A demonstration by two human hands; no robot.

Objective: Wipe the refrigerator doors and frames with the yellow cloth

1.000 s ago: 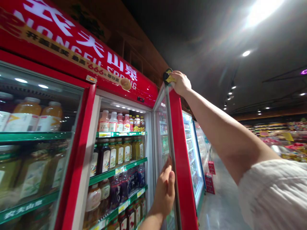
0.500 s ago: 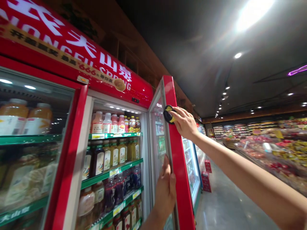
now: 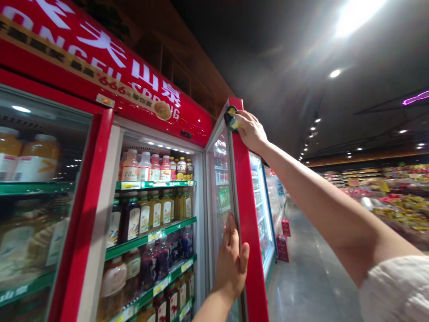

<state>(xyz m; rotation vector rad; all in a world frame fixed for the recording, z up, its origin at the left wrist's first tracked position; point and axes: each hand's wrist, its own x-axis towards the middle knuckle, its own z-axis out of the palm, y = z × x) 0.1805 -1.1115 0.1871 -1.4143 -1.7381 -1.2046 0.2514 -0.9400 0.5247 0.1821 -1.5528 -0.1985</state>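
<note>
My right hand point(image 3: 250, 130) reaches high and presses a black-and-yellow cleaning pad point(image 3: 231, 120) against the top corner of an open cooler door's red frame point(image 3: 250, 223). Lower down, my left hand point(image 3: 232, 261) rests flat against the door's glass pane point(image 3: 223, 192) beside that frame, holding nothing. Its fingers point upward. Behind the swung-out door stand shelves of bottled juices and teas point(image 3: 150, 210).
A closed glass cooler door point(image 3: 43, 188) stands to the left, under a red Nongfu Spring header point(image 3: 100, 58). More lit coolers point(image 3: 261, 210) line the aisle. Red floor signs point(image 3: 282, 248) stand by them. A grey floor point(image 3: 311, 281) runs past, with food displays point(image 3: 395, 201) at right.
My right hand has moved back up the red frame with the pad, from about mid-height to the top corner. My left hand stays on the door.
</note>
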